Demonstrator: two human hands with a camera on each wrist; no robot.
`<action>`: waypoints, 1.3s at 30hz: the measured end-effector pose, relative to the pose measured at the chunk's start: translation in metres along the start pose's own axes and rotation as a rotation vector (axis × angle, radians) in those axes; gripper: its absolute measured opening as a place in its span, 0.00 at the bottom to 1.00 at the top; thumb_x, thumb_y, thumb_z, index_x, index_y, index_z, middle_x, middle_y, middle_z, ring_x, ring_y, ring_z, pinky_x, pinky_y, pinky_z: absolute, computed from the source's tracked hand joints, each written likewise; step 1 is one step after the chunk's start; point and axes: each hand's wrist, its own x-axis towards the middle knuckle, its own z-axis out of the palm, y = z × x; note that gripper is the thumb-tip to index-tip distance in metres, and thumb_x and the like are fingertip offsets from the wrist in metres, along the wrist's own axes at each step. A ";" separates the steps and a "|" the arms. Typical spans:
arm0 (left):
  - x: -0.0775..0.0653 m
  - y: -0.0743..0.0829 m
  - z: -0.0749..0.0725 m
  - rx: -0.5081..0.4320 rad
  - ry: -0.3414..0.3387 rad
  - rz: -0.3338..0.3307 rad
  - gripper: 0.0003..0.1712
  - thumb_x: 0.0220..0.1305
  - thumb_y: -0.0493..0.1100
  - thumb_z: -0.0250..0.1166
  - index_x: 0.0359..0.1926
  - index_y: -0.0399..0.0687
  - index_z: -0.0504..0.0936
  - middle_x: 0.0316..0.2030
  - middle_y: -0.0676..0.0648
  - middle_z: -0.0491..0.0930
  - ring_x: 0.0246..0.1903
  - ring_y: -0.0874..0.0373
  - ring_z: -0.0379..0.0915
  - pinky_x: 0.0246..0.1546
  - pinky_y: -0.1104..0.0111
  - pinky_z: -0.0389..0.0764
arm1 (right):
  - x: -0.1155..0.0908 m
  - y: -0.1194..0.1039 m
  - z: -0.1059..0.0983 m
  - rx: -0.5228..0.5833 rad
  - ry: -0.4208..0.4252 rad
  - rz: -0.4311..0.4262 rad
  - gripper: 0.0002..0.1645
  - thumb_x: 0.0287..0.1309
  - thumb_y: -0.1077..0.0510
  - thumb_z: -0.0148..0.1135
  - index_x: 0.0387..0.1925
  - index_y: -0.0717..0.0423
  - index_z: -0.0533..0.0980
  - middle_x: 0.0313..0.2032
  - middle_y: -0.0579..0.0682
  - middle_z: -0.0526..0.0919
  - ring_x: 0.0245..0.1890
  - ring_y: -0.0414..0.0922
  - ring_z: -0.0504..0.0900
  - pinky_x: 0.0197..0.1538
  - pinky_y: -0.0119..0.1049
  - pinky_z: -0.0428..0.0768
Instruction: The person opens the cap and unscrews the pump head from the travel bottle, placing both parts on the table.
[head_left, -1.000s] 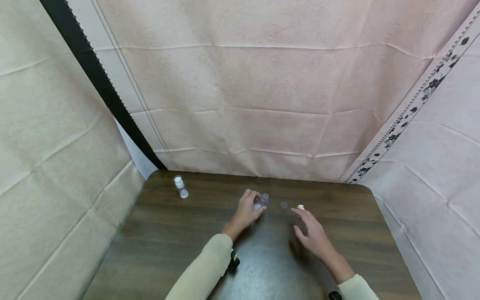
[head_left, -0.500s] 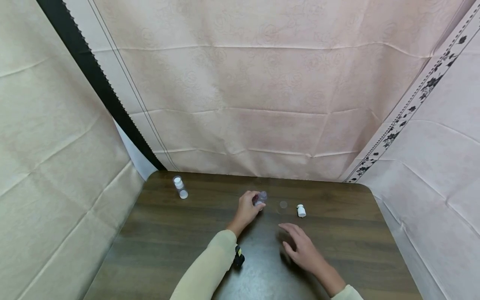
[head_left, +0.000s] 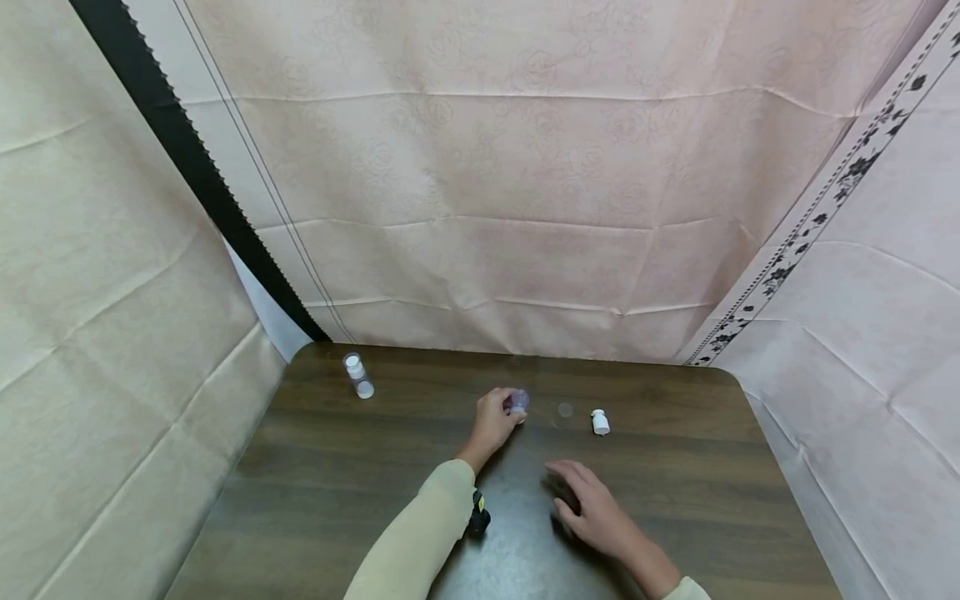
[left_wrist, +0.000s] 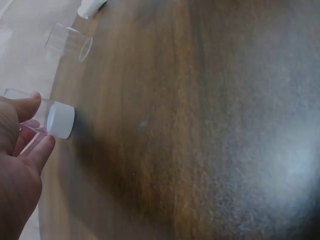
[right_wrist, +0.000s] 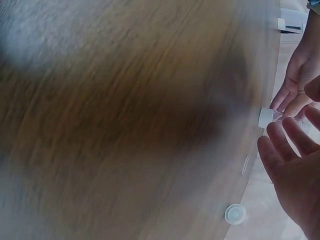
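Observation:
In the head view my left hand [head_left: 491,423] grips a small clear container [head_left: 519,401] between thumb and fingers. The left wrist view shows its white lower part [left_wrist: 61,120] at the table surface. My right hand [head_left: 597,510] holds nothing and hovers nearer me, fingers relaxed, also seen in the right wrist view as a hand [right_wrist: 300,187] with spread fingers. Between the held container and a small white bottle [head_left: 600,422] stands a transparent cup [head_left: 566,410], its clear wall [left_wrist: 70,42] plainer in the left wrist view. The white bottle stands upright at the right.
At the table's far left stands another clear container [head_left: 363,385] with a white-topped bottle inside. The brown wooden table [head_left: 337,492] ends at a hanging pale cloth [head_left: 510,208], with more cloth on both sides.
My right hand has drawn back from the white bottle, toward me and to the left, leaving it standing. My left hand keeps its grip; the container has tipped more upright.

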 end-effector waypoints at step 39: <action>-0.050 -0.042 -0.119 0.047 0.309 0.076 0.31 0.59 0.39 0.78 0.61 0.34 0.80 0.54 0.31 0.83 0.55 0.35 0.81 0.57 0.46 0.81 | 0.062 -0.027 -0.014 0.069 0.039 0.025 0.33 0.69 0.58 0.66 0.72 0.48 0.69 0.69 0.51 0.74 0.69 0.50 0.73 0.65 0.53 0.77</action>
